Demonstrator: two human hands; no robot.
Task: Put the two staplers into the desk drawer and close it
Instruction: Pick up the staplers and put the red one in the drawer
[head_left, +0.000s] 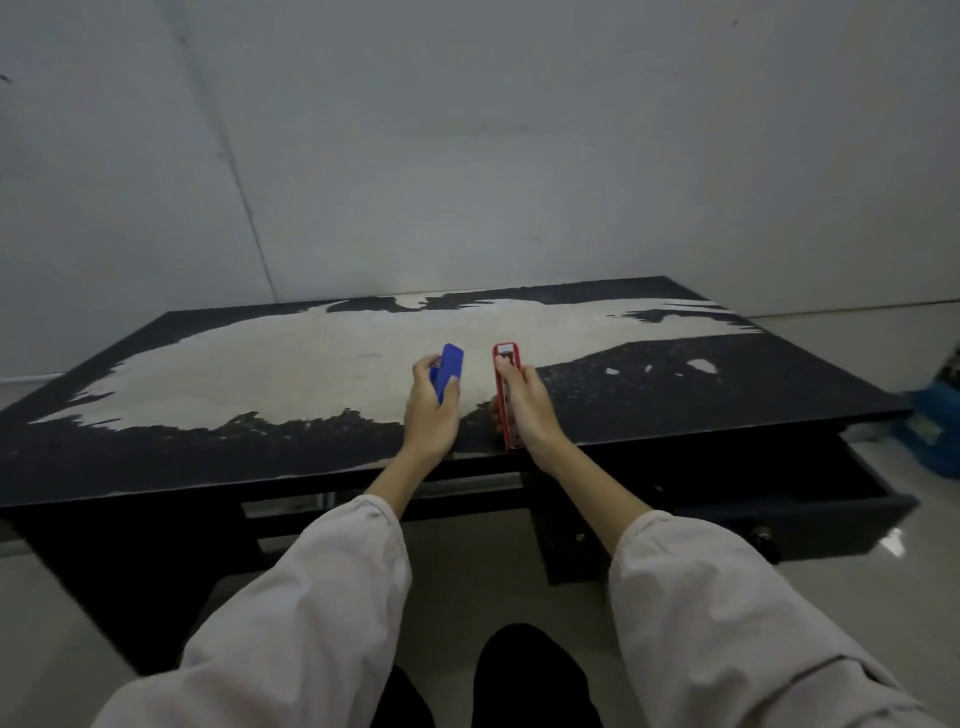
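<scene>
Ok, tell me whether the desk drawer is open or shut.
Open. The drawer on the right is pulled out from under the desk top, its front panel and knob standing clear of the desk edge. Its inside looks dark; contents cannot tell.

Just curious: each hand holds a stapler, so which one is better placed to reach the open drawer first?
Probably the right hand. It holds the red stapler, and the open drawer lies on its side. The left hand, with the blue stapler, would have to cross over.
</scene>
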